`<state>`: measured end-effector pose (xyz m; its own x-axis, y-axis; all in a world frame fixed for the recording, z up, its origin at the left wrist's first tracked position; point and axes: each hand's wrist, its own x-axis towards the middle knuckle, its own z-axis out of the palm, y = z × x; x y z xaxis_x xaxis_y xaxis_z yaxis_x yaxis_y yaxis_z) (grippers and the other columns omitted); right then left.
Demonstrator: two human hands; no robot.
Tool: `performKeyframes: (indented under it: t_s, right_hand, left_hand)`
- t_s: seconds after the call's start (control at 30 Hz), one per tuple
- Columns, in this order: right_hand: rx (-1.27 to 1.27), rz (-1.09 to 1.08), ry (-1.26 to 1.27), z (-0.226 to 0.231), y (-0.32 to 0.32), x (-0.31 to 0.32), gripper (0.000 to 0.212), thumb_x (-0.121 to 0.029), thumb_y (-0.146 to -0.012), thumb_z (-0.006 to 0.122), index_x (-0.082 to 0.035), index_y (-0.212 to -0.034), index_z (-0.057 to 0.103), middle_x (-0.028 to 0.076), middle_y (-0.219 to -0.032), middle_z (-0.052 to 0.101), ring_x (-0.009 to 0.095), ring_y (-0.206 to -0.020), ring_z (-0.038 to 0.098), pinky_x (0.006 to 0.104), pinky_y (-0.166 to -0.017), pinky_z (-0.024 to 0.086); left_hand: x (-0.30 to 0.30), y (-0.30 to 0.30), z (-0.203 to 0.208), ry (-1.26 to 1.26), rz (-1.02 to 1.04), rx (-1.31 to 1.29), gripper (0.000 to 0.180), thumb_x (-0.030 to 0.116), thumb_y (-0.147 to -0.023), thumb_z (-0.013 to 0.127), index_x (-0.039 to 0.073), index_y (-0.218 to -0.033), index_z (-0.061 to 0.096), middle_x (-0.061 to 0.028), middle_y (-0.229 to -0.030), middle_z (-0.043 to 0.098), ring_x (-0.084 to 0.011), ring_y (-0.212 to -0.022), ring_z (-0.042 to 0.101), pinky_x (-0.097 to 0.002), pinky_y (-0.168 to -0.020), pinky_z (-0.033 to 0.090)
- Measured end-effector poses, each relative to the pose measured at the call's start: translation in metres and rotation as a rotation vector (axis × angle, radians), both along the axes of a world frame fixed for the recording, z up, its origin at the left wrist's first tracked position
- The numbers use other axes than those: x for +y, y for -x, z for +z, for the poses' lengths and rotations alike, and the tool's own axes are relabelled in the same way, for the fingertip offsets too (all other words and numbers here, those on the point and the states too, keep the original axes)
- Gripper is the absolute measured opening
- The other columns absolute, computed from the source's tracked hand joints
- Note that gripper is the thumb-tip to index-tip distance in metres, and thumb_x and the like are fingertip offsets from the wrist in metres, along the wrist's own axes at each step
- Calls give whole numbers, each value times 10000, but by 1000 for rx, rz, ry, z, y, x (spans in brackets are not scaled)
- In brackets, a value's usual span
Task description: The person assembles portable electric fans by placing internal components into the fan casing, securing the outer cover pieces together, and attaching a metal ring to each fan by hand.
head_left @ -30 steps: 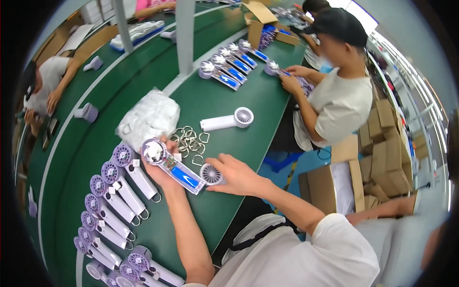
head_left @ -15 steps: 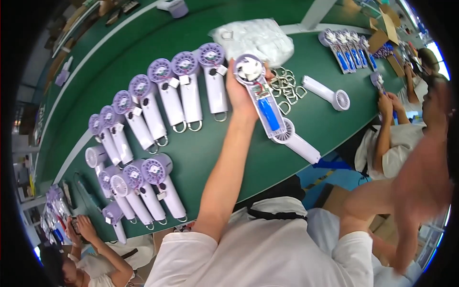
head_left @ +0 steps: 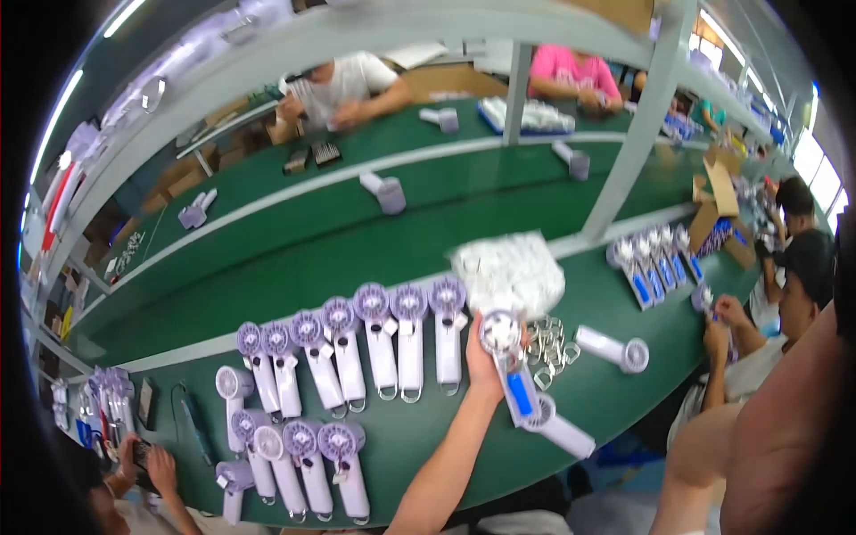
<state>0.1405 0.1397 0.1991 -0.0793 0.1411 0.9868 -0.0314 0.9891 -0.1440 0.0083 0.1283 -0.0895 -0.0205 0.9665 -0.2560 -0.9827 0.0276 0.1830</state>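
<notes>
My left hand (head_left: 484, 361) is closed around an opened lilac handheld fan (head_left: 502, 333). White blades show in its round head, and a blue battery (head_left: 519, 393) lies along the handle. Just below it, another fan piece (head_left: 562, 430) with a round grille lies on the table, partly covered by the held fan. Metal rings (head_left: 555, 346) are heaped to the right of my left hand. At the right rim my right arm (head_left: 700, 477) is raised close to the camera; its hand is outside the picture.
Lilac fans with wrist loops stand in two rows (head_left: 374, 339) on the green table. Behind my hand sits a white plastic bag (head_left: 513, 272). Another fan part (head_left: 615, 348) and several battery-fitted handles (head_left: 658, 267) are at right. A grey shelf post (head_left: 637, 125) rises behind. Co-workers sit around.
The view has tilted up, bringing the far bench and more people into sight, and the table sits lower in the picture. My left hand still holds the fan; my right arm has shifted.
</notes>
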Motion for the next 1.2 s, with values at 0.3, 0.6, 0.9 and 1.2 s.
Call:
performKeyframes:
  t_s: [0.3, 0.6, 0.9, 1.2]
  right_hand:
    - [-21, -77, -216, 79, -10, 23, 463, -263, -883, 551, 16, -1252, 556, 185, -1285, 540, 286, -1211, 508, 397, -1064, 353]
    - [-210, -73, -334, 14, -19, 44, 443, -241, -893, 539, 13, -1255, 560, 177, -1274, 551, 281, -1214, 507, 387, -1063, 353]
    - [-435, -49, 147, -83, -20, -4, 425, -220, -903, 526, 9, -1258, 563, 170, -1262, 562, 277, -1217, 506, 378, -1063, 354]
    - [-1252, -342, 894, -197, -43, -91, 734, -237, -713, 808, -85, -1346, 468, 188, -1218, 486, 350, -982, 562, 416, -838, 478]
  left_hand:
    - [1, 2, -10, -59, -3, 56, 555, 511, -955, 384, 8, -944, 617, -129, -743, 639, -249, -622, 596, -356, -572, 495]
    - [-21, 0, 12, 11, 17, -29, 616, 538, -961, 312, -1, -1054, 596, -161, -845, 650, -267, -642, 602, -359, -571, 500]
    - [3, 28, 6, -86, 65, 93, 605, 508, -980, 333, -26, -963, 616, -148, -829, 657, -256, -687, 614, -356, -672, 505]
    - [-4, 27, 17, -136, 151, 143, 598, 483, -982, 331, -44, -954, 613, -159, -851, 645, -243, -688, 576, -365, -724, 467]
